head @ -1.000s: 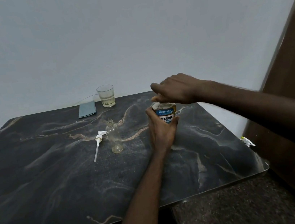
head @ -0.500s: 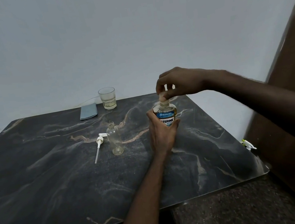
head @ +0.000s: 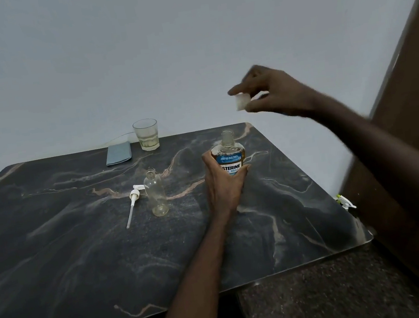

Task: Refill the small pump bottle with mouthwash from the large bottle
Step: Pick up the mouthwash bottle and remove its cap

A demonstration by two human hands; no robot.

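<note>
The small pump bottle (head: 156, 196) stands open and looks empty near the middle of the table (head: 56, 261), pump (head: 134, 196) lying beside it; the left hand (head: 224, 186) grips the uncapped large bottle (head: 229, 153), the right hand (head: 277, 95) pinches the cap (head: 241, 101) up high, so pouring is not yet done.

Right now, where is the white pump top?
In the head view, the pump top lies flat on the table, just left of the uncapped small bottle.
</note>
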